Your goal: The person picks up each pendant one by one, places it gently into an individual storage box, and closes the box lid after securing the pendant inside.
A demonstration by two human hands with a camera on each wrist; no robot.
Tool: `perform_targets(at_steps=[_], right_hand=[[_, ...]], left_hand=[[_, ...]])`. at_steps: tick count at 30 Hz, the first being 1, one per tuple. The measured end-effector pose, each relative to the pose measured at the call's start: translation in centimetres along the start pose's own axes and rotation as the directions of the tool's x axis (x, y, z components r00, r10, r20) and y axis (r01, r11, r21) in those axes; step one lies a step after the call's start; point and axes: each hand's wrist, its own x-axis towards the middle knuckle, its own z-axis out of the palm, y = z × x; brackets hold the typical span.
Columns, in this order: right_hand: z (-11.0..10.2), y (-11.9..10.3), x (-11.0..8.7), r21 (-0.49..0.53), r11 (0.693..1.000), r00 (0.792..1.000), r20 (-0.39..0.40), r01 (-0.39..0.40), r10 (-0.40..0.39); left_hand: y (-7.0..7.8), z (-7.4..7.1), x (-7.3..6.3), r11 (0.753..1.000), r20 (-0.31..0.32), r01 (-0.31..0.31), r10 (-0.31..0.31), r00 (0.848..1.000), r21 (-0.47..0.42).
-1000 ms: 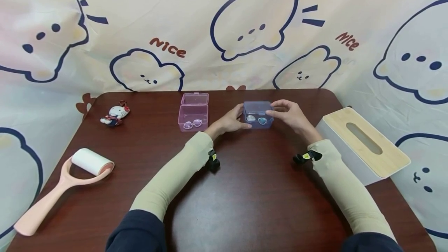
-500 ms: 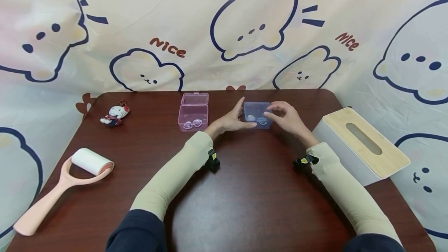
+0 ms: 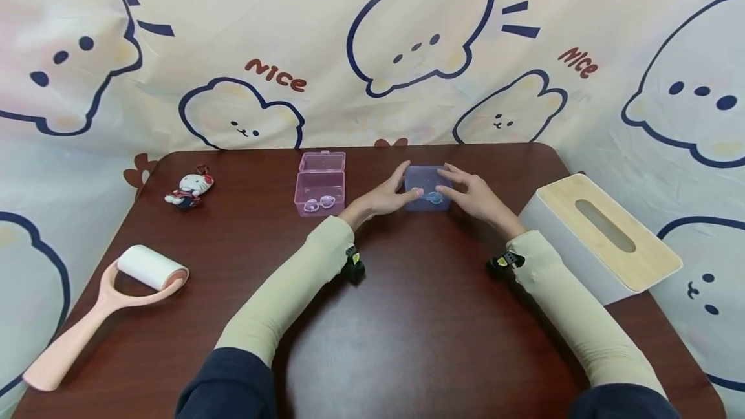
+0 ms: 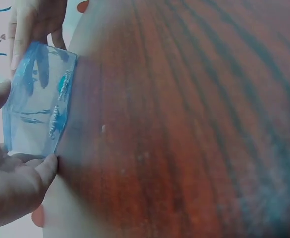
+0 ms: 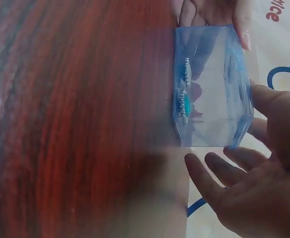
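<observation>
A small translucent blue plastic box (image 3: pixel 427 176) sits near the table's back edge, its lid down. Ring-like pieces of jewellery, one with a turquoise centre (image 5: pixel 187 105), show through its wall. My left hand (image 3: pixel 381 198) holds the box's left end, thumb at the front corner and fingers along the side. At the right end, my right hand (image 3: pixel 477 198) has its fingers spread, fingertips touching or very near the box. Left of both hands, a pink box (image 3: pixel 321 180) stands with its lid tipped back and two round pale pieces (image 3: pixel 320 204) inside.
A white tissue box with a wooden top (image 3: pixel 608 231) stands close to my right forearm. Far left lie a cat-figure keychain (image 3: pixel 191 191) and a lint roller (image 3: pixel 107 302). A printed cloth (image 3: pixel 326 31) hangs behind the brown table (image 3: pixel 407 335).
The blue box's lid, raised a second ago, has come down. My right fingers have loosened and spread at the box's right end; my left hand stays at the left end.
</observation>
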Motion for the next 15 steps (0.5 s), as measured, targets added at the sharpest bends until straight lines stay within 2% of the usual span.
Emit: perform_targets(at_steps=[5, 9, 12, 15], right_hand=[[-0.4, -1.4, 0.2, -0.084, 0.996, 1.000, 0.002, 0.030, -0.030], [0.1, -3.3, 0.4, -0.084, 0.992, 0.993, -0.055, 0.095, -0.100], [0.5, -5.4, 1.3, -0.032, 0.987, 0.984, -0.069, 0.160, -0.161], [0.7, -8.0, 2.5, 0.012, 0.980, 0.980, -0.042, 0.196, -0.196]], left_hand=[[0.7, -0.8, -0.3, 0.999, 0.021, 0.039, -0.040, 0.999, 0.026], [2.1, -1.7, -1.2, 0.996, 0.028, 0.059, -0.061, 0.998, 0.060], [3.8, -3.3, -2.7, 0.994, -0.024, 0.044, -0.042, 0.999, 0.097], [4.7, -5.1, -4.2, 0.990, -0.120, 0.006, 0.011, 0.993, 0.142]])
